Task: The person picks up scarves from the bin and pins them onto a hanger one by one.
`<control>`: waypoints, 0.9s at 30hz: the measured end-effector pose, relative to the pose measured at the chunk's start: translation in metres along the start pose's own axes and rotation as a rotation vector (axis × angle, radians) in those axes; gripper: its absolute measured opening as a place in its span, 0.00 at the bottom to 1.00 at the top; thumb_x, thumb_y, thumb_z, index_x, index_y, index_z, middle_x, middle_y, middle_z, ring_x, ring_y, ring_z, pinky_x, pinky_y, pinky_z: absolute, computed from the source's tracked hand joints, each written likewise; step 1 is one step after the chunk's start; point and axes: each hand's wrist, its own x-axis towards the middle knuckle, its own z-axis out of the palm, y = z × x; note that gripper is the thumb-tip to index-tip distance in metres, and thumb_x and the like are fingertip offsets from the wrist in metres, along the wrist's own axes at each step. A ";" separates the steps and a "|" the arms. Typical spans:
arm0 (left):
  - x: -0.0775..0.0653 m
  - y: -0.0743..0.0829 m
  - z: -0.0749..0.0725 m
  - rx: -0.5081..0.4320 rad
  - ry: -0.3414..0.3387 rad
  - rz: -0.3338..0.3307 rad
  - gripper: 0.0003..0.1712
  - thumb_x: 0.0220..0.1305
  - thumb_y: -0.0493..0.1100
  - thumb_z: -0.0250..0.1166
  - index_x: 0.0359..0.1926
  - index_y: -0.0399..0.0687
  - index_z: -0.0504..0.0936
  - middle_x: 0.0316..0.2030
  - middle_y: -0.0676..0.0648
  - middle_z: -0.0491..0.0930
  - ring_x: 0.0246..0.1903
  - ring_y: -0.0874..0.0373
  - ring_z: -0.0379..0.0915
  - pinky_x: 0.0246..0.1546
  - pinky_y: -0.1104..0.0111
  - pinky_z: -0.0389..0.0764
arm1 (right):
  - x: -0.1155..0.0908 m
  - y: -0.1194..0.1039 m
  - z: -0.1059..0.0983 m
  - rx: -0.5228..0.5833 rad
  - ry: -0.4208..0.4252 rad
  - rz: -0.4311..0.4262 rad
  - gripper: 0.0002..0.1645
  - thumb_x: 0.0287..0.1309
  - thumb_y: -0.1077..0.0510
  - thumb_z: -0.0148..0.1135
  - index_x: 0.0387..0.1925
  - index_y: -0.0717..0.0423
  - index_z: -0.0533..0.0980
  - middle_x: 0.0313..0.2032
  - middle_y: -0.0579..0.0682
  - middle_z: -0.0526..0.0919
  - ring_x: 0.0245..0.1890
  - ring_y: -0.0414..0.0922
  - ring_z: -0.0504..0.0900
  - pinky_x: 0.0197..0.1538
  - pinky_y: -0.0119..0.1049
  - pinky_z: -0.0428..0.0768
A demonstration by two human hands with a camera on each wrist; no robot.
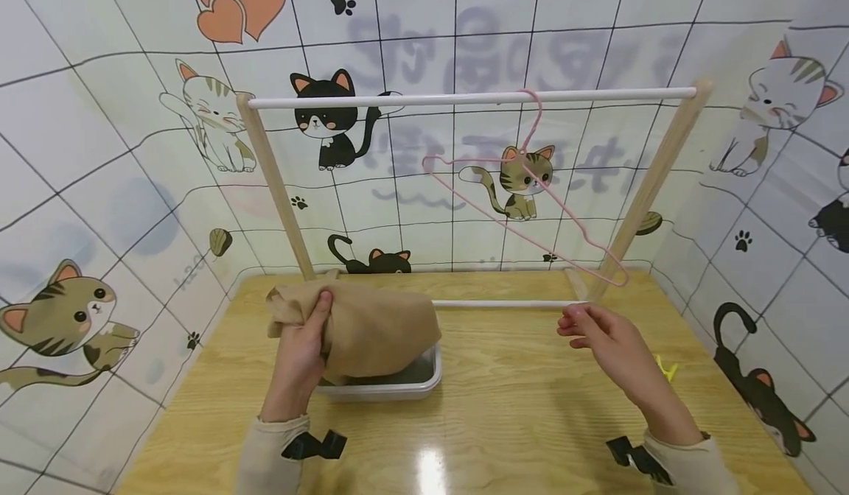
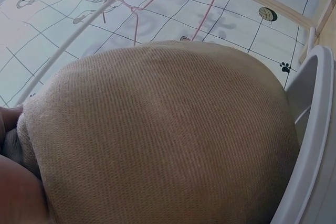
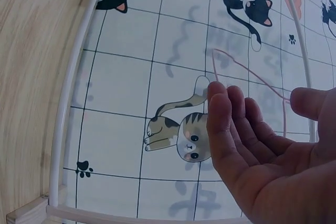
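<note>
My left hand [image 1: 301, 359] grips a folded brown cloth [image 1: 381, 329], the thumb lying on top of it. Beneath the cloth is a light grey plastic basin [image 1: 414, 390], partly covered by it. Ribbed fabric of the cloth [image 2: 163, 129] fills most of the left wrist view, beside the basin's rim [image 2: 310, 145]. A pink wire clothes hanger [image 1: 523, 153] hangs tilted by its hook from a white bar [image 1: 398, 101]. Below the hanger's lower right corner, my right hand [image 1: 613, 348] is raised with loosely bent fingers. In the right wrist view, a gap separates thumb and fingers [image 3: 220, 114], holding nothing.
The white bar spans two wooden posts [image 1: 653, 178] of a rack at the back of the wooden table [image 1: 497, 406]. A lower white rod [image 1: 504, 303] runs near the tabletop. A small yellow object [image 1: 666, 368] lies behind my right wrist. Cat-patterned walls enclose the table.
</note>
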 end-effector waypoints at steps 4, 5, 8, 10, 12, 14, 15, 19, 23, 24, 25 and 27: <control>0.000 0.001 0.000 0.003 0.002 -0.008 0.13 0.73 0.48 0.63 0.53 0.50 0.75 0.46 0.55 0.80 0.46 0.63 0.80 0.52 0.70 0.81 | 0.003 0.004 -0.010 0.019 -0.006 0.028 0.35 0.81 0.41 0.41 0.65 0.68 0.70 0.55 0.63 0.81 0.46 0.31 0.84 0.47 0.29 0.85; 0.000 0.001 0.000 0.003 0.001 -0.008 0.13 0.73 0.48 0.63 0.54 0.50 0.75 0.47 0.55 0.80 0.46 0.63 0.80 0.52 0.70 0.81 | 0.004 0.005 -0.013 0.022 -0.006 0.039 0.36 0.81 0.40 0.41 0.66 0.69 0.69 0.56 0.64 0.81 0.46 0.30 0.84 0.47 0.29 0.85; 0.000 0.002 0.000 -0.004 -0.005 -0.003 0.12 0.74 0.47 0.62 0.53 0.50 0.75 0.46 0.55 0.81 0.46 0.63 0.80 0.51 0.70 0.82 | 0.008 0.007 -0.020 0.016 0.003 0.066 0.39 0.80 0.38 0.40 0.68 0.69 0.67 0.57 0.64 0.82 0.44 0.28 0.84 0.47 0.29 0.85; 0.000 0.001 -0.001 -0.008 -0.006 0.002 0.10 0.74 0.46 0.62 0.52 0.50 0.76 0.46 0.55 0.81 0.45 0.63 0.80 0.51 0.69 0.82 | 0.009 0.008 -0.025 0.019 0.011 0.075 0.40 0.80 0.37 0.40 0.68 0.69 0.66 0.57 0.64 0.82 0.44 0.28 0.84 0.47 0.28 0.84; -0.001 0.001 -0.001 -0.010 -0.008 0.004 0.09 0.75 0.46 0.61 0.52 0.51 0.76 0.45 0.55 0.81 0.44 0.63 0.80 0.50 0.70 0.82 | 0.011 0.009 -0.029 0.030 0.023 0.073 0.40 0.80 0.38 0.40 0.68 0.70 0.66 0.58 0.65 0.81 0.44 0.28 0.84 0.47 0.27 0.84; -0.001 0.001 -0.001 -0.009 -0.007 0.006 0.09 0.75 0.45 0.61 0.52 0.51 0.76 0.45 0.56 0.81 0.44 0.63 0.81 0.50 0.70 0.82 | 0.012 0.009 -0.032 0.037 0.034 0.063 0.40 0.80 0.38 0.40 0.68 0.70 0.67 0.58 0.67 0.81 0.44 0.28 0.85 0.46 0.26 0.84; -0.001 0.000 -0.001 -0.009 -0.007 0.007 0.09 0.75 0.45 0.61 0.52 0.51 0.76 0.45 0.56 0.81 0.44 0.64 0.81 0.50 0.70 0.82 | 0.013 0.009 -0.034 0.041 0.040 0.054 0.40 0.80 0.38 0.39 0.68 0.70 0.67 0.58 0.68 0.80 0.44 0.29 0.85 0.46 0.25 0.84; 0.000 0.000 -0.001 -0.008 -0.010 0.020 0.09 0.75 0.44 0.61 0.52 0.51 0.76 0.45 0.56 0.82 0.44 0.63 0.81 0.50 0.70 0.82 | 0.017 0.009 -0.039 0.066 0.055 0.037 0.41 0.80 0.38 0.39 0.68 0.73 0.64 0.54 0.58 0.83 0.44 0.29 0.85 0.45 0.25 0.84; 0.000 0.000 -0.001 -0.010 -0.013 0.024 0.07 0.74 0.44 0.62 0.50 0.51 0.77 0.44 0.55 0.82 0.43 0.63 0.82 0.49 0.69 0.83 | 0.021 0.011 -0.042 0.137 0.064 0.018 0.42 0.81 0.39 0.39 0.70 0.76 0.59 0.46 0.34 0.83 0.43 0.30 0.86 0.44 0.26 0.85; 0.000 -0.001 -0.001 -0.010 -0.013 0.023 0.07 0.74 0.44 0.62 0.50 0.51 0.78 0.44 0.55 0.82 0.43 0.63 0.82 0.49 0.69 0.83 | 0.022 0.012 -0.043 0.153 0.064 0.010 0.42 0.81 0.40 0.39 0.70 0.77 0.58 0.45 0.30 0.82 0.43 0.30 0.86 0.44 0.26 0.85; -0.001 -0.001 -0.001 -0.011 -0.012 0.022 0.06 0.74 0.44 0.62 0.49 0.51 0.78 0.43 0.55 0.83 0.43 0.63 0.82 0.49 0.69 0.83 | 0.023 0.013 -0.043 0.165 0.064 0.001 0.41 0.81 0.41 0.38 0.70 0.77 0.58 0.43 0.27 0.82 0.43 0.30 0.86 0.44 0.26 0.85; 0.000 -0.001 -0.002 -0.016 -0.006 0.020 0.06 0.74 0.44 0.62 0.48 0.52 0.78 0.43 0.55 0.83 0.42 0.63 0.82 0.48 0.69 0.83 | 0.025 0.015 -0.044 0.192 0.062 -0.017 0.41 0.82 0.42 0.37 0.69 0.79 0.57 0.42 0.26 0.82 0.42 0.31 0.87 0.43 0.26 0.85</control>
